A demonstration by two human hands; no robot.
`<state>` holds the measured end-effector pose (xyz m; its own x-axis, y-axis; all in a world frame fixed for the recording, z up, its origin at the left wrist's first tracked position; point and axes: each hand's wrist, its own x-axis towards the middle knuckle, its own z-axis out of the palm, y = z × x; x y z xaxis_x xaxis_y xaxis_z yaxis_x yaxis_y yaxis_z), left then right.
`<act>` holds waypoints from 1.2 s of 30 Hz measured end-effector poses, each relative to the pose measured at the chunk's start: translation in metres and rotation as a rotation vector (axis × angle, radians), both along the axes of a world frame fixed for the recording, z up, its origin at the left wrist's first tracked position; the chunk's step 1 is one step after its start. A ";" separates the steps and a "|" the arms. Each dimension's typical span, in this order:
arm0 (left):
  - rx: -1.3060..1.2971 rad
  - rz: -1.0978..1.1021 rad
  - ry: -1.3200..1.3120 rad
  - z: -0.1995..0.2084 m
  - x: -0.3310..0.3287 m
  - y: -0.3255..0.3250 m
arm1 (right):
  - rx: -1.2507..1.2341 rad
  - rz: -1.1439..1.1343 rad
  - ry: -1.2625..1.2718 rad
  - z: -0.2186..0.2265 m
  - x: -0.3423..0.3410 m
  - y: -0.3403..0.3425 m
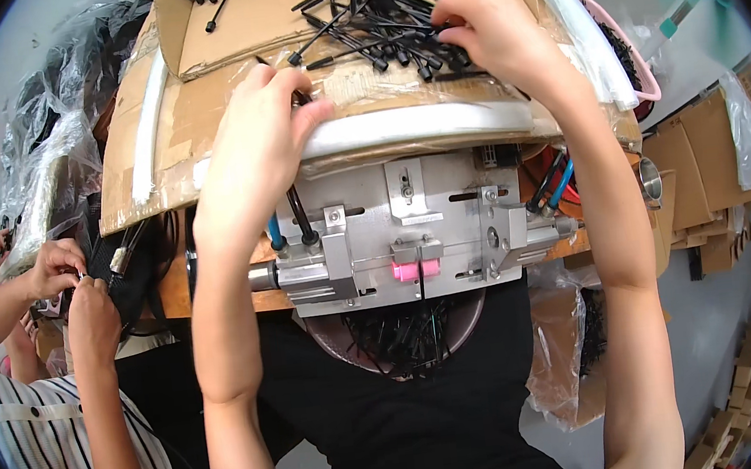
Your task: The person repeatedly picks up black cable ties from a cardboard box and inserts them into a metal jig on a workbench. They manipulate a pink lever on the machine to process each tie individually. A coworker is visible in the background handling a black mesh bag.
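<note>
- The left hand (259, 132) is over the near-left part of the cardboard, fingers curled; a dark piece (299, 98) shows between thumb and forefinger, though I can't tell how firmly it's gripped.
- The right hand (501, 34) reaches to the right side of the pile of black rods (386, 27), thumb and forefinger pinching the end of one.
- That pile lies loose, some rods crossing others, on the cardboard tray (262, 27) at the far side.
- A white foam strip (419, 124) runs along the cardboard's near edge.
- Nearer stands a metal fixture (426, 192) with a pink piece (416, 270) at its middle; below it, a bowl (474, 320) holds more black rods.
- Off to the left, a co-worker's hands (93, 310) are close together.
</note>
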<state>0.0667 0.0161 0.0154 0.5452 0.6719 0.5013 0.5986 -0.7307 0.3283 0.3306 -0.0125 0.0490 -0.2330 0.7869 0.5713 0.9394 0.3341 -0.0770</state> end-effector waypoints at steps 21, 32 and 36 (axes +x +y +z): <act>-0.042 -0.088 0.224 -0.097 0.006 -0.185 | -0.170 0.286 1.134 0.028 0.011 -0.108; -0.159 -0.153 0.214 -0.088 0.002 -0.177 | 0.084 0.133 0.946 -0.046 -0.052 -0.175; -0.055 -0.172 -0.002 -0.027 0.002 -0.115 | -0.083 0.055 0.602 -0.100 -0.090 -0.204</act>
